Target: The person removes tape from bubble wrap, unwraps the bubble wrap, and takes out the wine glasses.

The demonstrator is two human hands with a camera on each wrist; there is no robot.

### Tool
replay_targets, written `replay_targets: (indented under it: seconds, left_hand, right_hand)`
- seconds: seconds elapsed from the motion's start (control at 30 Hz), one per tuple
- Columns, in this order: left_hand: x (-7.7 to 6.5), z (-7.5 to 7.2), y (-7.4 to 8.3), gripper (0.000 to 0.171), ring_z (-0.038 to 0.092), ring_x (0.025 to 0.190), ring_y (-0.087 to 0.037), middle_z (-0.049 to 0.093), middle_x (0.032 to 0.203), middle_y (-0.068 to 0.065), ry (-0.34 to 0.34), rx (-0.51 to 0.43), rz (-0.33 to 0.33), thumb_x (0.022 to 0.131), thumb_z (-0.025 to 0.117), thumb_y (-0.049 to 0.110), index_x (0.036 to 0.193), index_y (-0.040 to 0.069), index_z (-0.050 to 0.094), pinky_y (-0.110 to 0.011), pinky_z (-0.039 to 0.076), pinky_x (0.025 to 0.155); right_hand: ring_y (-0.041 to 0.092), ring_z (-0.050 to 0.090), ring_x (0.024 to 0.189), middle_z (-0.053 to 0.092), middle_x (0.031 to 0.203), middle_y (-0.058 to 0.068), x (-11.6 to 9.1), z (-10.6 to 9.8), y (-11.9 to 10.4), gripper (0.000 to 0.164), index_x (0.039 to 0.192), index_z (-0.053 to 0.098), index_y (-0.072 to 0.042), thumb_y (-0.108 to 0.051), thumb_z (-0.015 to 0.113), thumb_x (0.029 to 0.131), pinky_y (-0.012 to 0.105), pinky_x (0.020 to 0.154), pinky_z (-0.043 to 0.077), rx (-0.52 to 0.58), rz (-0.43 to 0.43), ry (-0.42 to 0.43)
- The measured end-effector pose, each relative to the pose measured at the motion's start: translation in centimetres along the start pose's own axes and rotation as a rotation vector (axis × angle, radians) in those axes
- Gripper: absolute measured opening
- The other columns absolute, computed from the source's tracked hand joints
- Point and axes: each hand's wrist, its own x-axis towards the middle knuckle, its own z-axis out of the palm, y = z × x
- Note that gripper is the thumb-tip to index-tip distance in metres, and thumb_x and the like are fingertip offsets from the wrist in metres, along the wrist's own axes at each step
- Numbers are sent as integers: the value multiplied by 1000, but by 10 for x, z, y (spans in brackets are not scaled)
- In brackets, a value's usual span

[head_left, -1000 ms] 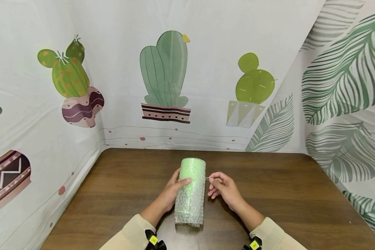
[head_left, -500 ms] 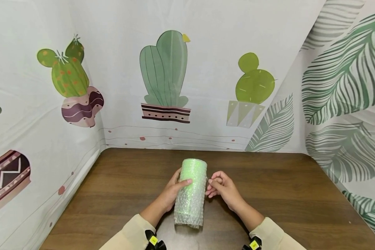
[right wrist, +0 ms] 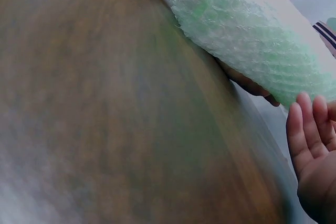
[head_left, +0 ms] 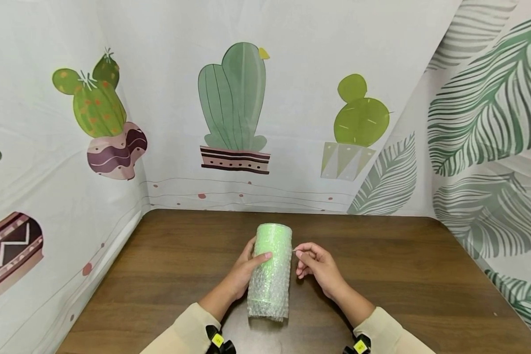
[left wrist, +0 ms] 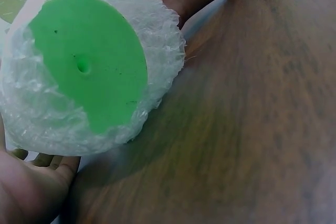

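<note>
A bright green cylinder point(head_left: 274, 236) is wrapped in clear bubble wrap point(head_left: 267, 295), with loose wrap bunched past its near end. My left hand point(head_left: 242, 270) grips it from the left, thumb across its upper side. In the left wrist view, the flat green end point(left wrist: 100, 61) with a small central dimple shows through a gap in the wrap. At the right side, thumb and forefinger of my right hand point(head_left: 320, 268) pinch a thin pale strip point(head_left: 294, 250) by the wrap. The other fingers of that hand are spread beside the wrap in the right wrist view.
The brown wooden table point(head_left: 380, 265) spreads out under both hands. Behind it and at the sides hangs a white cloth point(head_left: 301, 98) printed with cacti and leaves. Black straps with yellow tags circle both sleeves.
The wrapped cylinder shifts slightly right, then back left. My right fingers move in toward the wrap and then a little away, still pinching. My left hand keeps its grip.
</note>
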Motion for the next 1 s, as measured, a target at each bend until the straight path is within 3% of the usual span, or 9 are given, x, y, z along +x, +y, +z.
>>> replay_targets:
  seconds: [0.1,0.33,0.57,0.77,0.87,1.0]
  left_hand:
    - [0,0,1,83,60,110,-25,47,146,-22,-3,0,1,95,66,35,161,27,16,-38,53,88]
    - [0,0,1,86,60,109,-27,44,148,-23,-9,36,-11,93,67,38,162,26,15,-39,53,87]
    - [-1,2,1,84,60,108,-26,43,148,-23,-1,32,-2,94,66,36,161,27,17,-37,53,86]
    - [-2,0,1,81,61,106,-26,45,145,-25,-6,35,2,96,63,40,161,29,16,-38,54,86]
    - [-2,0,0,76,58,112,-29,40,150,-25,-22,52,8,101,55,45,162,29,13,-39,52,89]
    - [-1,0,2,69,43,135,-37,24,163,-21,-53,51,24,105,41,49,163,28,8,-47,42,106]
  right_hand:
    - [12,68,68,64,75,0,0,1,-1,33,116,49,16,-12,59,102,30,63,60,17,18,-16]
    - [12,65,62,62,70,-1,-1,3,-3,20,105,49,1,-15,61,101,27,60,58,5,46,-38]
    - [14,70,69,70,75,1,-1,3,-2,23,109,45,4,-14,58,103,31,62,61,18,-5,-70]
    - [9,61,58,61,72,-1,-2,3,-3,33,111,47,14,-15,60,102,23,52,53,-27,2,-16]
    - [9,63,60,61,74,0,-2,3,-2,33,111,45,16,-13,58,102,25,55,56,-12,-5,-30]
    - [11,66,63,62,75,2,-2,4,-2,28,108,46,13,-12,57,103,27,59,58,1,-1,-41]
